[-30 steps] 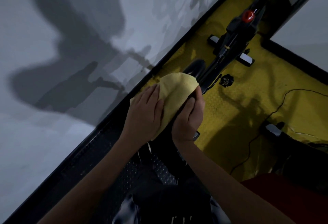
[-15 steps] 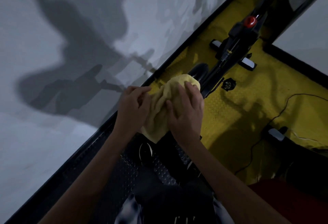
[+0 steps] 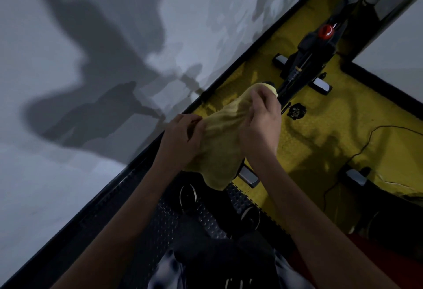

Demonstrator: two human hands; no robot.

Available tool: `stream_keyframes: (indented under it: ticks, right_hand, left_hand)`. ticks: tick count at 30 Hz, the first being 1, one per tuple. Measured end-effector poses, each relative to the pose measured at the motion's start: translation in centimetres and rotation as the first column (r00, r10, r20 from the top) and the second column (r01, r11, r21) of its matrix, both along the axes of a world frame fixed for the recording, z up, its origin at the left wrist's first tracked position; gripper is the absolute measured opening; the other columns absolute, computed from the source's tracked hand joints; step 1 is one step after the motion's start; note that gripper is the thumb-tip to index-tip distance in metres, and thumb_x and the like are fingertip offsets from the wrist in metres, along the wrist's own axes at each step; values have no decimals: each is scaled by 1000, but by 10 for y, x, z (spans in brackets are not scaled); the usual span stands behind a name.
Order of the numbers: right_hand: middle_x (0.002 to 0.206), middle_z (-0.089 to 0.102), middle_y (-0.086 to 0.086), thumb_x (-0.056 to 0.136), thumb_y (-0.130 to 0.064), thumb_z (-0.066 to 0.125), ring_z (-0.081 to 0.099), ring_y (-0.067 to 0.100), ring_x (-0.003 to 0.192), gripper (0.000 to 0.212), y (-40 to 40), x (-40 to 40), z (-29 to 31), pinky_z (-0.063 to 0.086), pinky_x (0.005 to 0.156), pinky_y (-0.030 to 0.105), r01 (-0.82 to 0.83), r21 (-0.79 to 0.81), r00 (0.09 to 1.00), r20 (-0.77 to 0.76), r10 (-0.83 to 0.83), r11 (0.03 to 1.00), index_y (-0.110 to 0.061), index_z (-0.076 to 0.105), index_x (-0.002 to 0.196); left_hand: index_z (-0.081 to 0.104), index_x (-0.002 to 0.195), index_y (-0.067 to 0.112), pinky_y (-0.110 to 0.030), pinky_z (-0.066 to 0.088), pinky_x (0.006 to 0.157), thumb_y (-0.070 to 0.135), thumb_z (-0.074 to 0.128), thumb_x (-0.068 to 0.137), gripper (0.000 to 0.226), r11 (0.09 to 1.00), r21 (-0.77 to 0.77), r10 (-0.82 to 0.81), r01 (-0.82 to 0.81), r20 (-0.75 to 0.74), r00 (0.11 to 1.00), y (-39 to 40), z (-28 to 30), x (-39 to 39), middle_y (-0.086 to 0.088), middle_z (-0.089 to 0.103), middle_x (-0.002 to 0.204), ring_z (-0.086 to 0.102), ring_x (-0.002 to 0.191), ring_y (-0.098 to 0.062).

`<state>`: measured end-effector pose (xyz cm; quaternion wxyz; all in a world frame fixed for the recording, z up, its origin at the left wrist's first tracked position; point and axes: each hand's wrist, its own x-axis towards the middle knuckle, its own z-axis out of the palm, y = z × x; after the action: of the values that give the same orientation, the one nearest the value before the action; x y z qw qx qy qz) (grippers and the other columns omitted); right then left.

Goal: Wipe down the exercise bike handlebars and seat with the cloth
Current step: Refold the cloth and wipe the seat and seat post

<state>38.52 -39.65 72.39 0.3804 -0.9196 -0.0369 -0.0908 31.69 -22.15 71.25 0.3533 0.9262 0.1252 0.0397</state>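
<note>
The yellow cloth [image 3: 219, 149] is bunched and stretched between both hands above the bike, its top end draped over what appears to be the seat, which is almost wholly hidden beneath it, so contact there is hard to judge. The left hand [image 3: 180, 139] pinches the cloth's left edge with curled fingers, and the right hand [image 3: 263, 124] grips the upper right part, fingers folded into the fabric; a loose lobe of cloth hangs down between the wrists. Beyond the cloth runs the black exercise bike frame [image 3: 302, 69] with a red knob [image 3: 325, 32] on top, silver-capped stabiliser feet [image 3: 321, 85] on either side, and a pedal [image 3: 296, 110] just right of the frame. The bike stands on a yellow floor mat [image 3: 320, 142], where a thin black cable [image 3: 357, 151] trails. A grey wall [image 3: 68, 37] carrying shadows fills the left.
</note>
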Motion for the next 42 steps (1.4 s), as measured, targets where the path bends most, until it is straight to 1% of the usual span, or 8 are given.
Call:
stream_keyframes:
  ticks: [3, 8, 15, 23, 29, 33, 37, 42]
  right_hand:
    - [155, 43, 12, 97, -8, 50, 32, 29, 146, 46, 24, -11, 2, 27, 120, 46, -9, -78, 1000, 24, 11, 997, -6, 54, 143]
    - [168, 14, 5, 107, -32, 39, 2, 21, 156, 55, 37, -35, -18, 2, 126, 41, -69, -166, 996, -71, 58, 984, -12, 28, 158]
    - [169, 9, 5, 108, -28, 40, -2, 22, 156, 57, 29, -70, -27, 16, 124, 48, -128, -68, 991, -54, 124, 989, -9, 22, 159]
    - [169, -3, 11, 110, -29, 26, -6, 24, 155, 58, 4, 27, -13, 6, 127, 40, 5, 38, 996, -84, -2, 999, -7, 8, 161]
    - [168, 2, 15, 109, -32, 33, -5, 30, 155, 62, 24, -8, -21, 10, 126, 46, -34, -43, 998, -63, 31, 999, -2, 12, 159]
    - [168, 7, 13, 108, -34, 38, -3, 27, 156, 62, 36, -64, -30, 14, 125, 47, -93, -62, 994, -57, 89, 994, 0, 20, 157]
    - [168, 6, 12, 109, -22, 34, -5, 26, 156, 55, 26, -39, -29, 7, 127, 40, -127, 10, 991, -43, 127, 992, 0, 19, 158]
    - [169, -5, 11, 110, -28, 29, -9, 22, 155, 59, 5, 33, -19, -2, 126, 35, -20, 167, 994, -101, 38, 986, -4, 8, 160]
  left_hand:
    - [66, 117, 19, -3, 32, 76, 36, 51, 102, 27, 1000, -6, -3, 3, 1, 1000, -2, -3, 2, 7, 58, 108, 49, 91, -2]
    - [67, 114, 21, 2, 33, 75, 31, 48, 104, 25, 996, -76, 53, -55, -23, 998, 5, -7, 4, 5, 64, 109, 51, 89, 11]
    - [70, 108, 22, -6, 33, 72, 34, 49, 103, 25, 991, -102, 77, -81, -44, 996, 4, -8, 14, 8, 66, 103, 52, 85, 10]
    - [70, 113, 21, -2, 33, 73, 38, 46, 105, 30, 994, -102, 20, -26, -58, 998, 0, -9, 20, 10, 62, 103, 53, 90, -3]
    - [69, 113, 16, -22, 38, 77, 39, 42, 103, 37, 995, -103, 7, -12, -48, 999, -4, -13, 19, 2, 65, 105, 54, 89, -8]
    - [68, 116, 22, -2, 35, 73, 36, 38, 103, 35, 993, -119, 22, -26, -39, 999, -2, -15, 13, 10, 62, 104, 52, 83, 9]
    - [68, 119, 19, -2, 36, 76, 30, 42, 106, 31, 993, -116, 19, -23, -33, 999, 0, -13, 14, 3, 68, 108, 57, 92, -4]
    - [70, 119, 15, 4, 32, 77, 27, 49, 105, 28, 997, -76, -7, 9, 26, 1000, -7, -5, 21, -1, 69, 111, 54, 94, -3]
